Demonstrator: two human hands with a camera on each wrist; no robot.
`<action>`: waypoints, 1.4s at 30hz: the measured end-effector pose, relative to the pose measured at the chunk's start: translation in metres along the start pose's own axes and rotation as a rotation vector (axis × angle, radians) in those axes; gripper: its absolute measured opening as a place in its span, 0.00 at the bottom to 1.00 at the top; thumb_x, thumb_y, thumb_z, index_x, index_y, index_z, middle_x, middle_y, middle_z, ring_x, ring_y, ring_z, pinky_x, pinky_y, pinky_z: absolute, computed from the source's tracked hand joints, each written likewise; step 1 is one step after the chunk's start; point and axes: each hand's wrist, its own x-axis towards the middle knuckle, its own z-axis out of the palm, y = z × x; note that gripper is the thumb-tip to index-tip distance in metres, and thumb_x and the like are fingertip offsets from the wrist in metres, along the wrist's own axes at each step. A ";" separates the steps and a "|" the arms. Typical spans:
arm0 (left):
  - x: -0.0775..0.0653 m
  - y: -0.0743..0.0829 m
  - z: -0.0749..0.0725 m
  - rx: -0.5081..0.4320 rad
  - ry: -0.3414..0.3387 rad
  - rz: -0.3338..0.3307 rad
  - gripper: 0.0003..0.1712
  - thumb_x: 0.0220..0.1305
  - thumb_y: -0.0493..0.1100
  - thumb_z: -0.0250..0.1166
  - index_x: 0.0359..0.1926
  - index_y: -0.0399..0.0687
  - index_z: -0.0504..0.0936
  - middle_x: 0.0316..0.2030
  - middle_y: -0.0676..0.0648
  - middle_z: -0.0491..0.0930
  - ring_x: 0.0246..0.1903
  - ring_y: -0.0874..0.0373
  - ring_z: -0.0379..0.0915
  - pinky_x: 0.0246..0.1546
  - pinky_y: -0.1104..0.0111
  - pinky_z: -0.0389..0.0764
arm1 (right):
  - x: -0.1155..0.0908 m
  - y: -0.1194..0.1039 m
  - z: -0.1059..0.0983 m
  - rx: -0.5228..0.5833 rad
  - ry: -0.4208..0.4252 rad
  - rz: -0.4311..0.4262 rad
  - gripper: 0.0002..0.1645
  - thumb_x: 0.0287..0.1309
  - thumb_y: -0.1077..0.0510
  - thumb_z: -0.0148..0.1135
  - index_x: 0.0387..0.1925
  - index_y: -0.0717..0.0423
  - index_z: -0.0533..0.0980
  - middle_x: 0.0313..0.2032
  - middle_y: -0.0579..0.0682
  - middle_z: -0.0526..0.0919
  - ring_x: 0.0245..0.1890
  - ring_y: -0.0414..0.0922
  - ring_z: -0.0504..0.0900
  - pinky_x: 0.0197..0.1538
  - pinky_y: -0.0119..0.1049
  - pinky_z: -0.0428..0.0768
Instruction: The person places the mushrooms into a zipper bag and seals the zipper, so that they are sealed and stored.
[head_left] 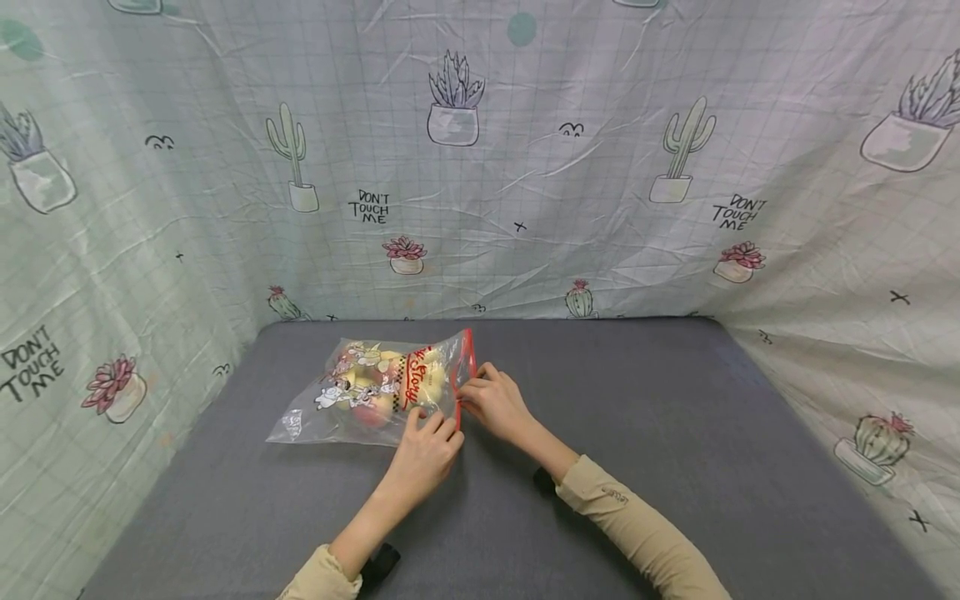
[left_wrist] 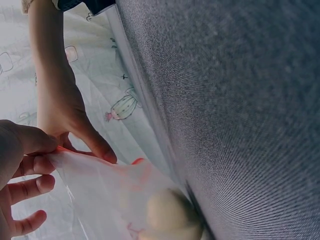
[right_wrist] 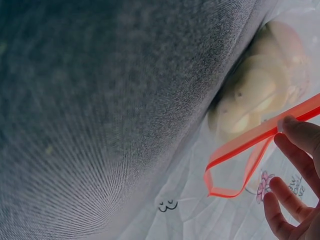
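Note:
A clear zip bag (head_left: 311,423) with printed cartoon figures and red lettering lies on the table. Inside it are several yellowish and reddish round fruits (head_left: 372,410), seen blurred through the plastic. Its red zip strip (right_wrist: 250,137) faces right, and the far part of the mouth gapes in a loop in the right wrist view. My left hand (head_left: 427,454) pinches the near end of the strip between thumb and forefinger, its other fingers spread. At the strip's middle, the thumb and forefinger of my right hand (head_left: 498,404) pinch a small clear slider (right_wrist: 280,125).
The grey table (head_left: 637,417) extends on both sides of the bag. A cloth curtain (head_left: 517,183) printed with potted cacti hangs behind the table and along its left and right sides.

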 end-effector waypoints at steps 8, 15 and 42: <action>-0.001 0.002 -0.002 -0.002 0.009 0.001 0.05 0.43 0.38 0.64 0.19 0.50 0.76 0.22 0.51 0.73 0.27 0.56 0.67 0.39 0.58 0.66 | 0.000 0.002 0.002 0.015 0.015 -0.009 0.05 0.46 0.53 0.64 0.29 0.45 0.82 0.30 0.38 0.84 0.33 0.40 0.71 0.31 0.29 0.72; -0.001 0.003 0.000 -0.005 0.023 0.001 0.05 0.46 0.39 0.62 0.18 0.50 0.75 0.22 0.52 0.73 0.27 0.57 0.66 0.38 0.58 0.66 | 0.001 0.004 0.004 0.015 0.025 -0.014 0.04 0.47 0.54 0.64 0.29 0.45 0.82 0.30 0.38 0.84 0.32 0.40 0.71 0.32 0.29 0.72; -0.003 0.007 -0.005 -0.003 0.021 -0.008 0.06 0.43 0.38 0.66 0.19 0.50 0.76 0.21 0.51 0.71 0.27 0.57 0.65 0.39 0.58 0.66 | 0.006 0.009 0.010 -0.007 0.028 -0.020 0.05 0.46 0.54 0.65 0.29 0.46 0.82 0.29 0.39 0.84 0.31 0.40 0.71 0.28 0.28 0.69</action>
